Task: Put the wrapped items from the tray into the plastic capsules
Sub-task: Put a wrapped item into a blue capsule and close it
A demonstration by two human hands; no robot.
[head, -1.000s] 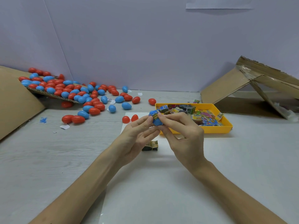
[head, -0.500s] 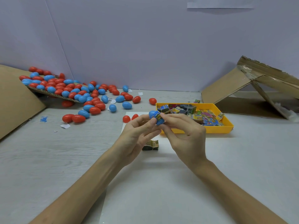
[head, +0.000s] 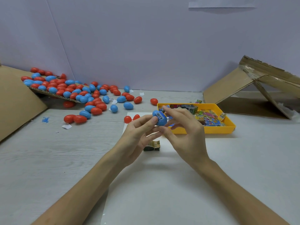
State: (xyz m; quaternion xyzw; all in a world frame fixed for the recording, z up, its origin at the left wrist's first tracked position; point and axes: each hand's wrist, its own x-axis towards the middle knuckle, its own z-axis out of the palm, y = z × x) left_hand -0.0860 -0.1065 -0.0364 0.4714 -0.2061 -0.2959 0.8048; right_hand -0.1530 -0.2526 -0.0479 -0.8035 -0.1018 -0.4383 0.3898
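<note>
A blue plastic capsule (head: 159, 118) with a barcode sticker is held up between both hands above the white sheet. My left hand (head: 139, 135) grips it from the left with thumb and fingers. My right hand (head: 183, 132) touches it from the right, with its fingers spread. Behind the hands stands a yellow tray (head: 211, 129) full of colourful wrapped items (head: 206, 117). One dark wrapped item (head: 152, 146) lies on the sheet just under the hands. Whether anything is inside the capsule cannot be seen.
Several red and blue capsules (head: 81, 95) spill from a cardboard flap at the back left. Two red capsules (head: 129, 119) lie near the sheet's far edge. A cardboard box (head: 14, 101) stands at the left, folded cardboard (head: 253, 88) at the back right. Paper scraps (head: 66, 126) litter the table.
Both hands have lifted the blue capsule slightly and turned it, so the barcode sticker now faces up. The right fingers have opened out around it.
</note>
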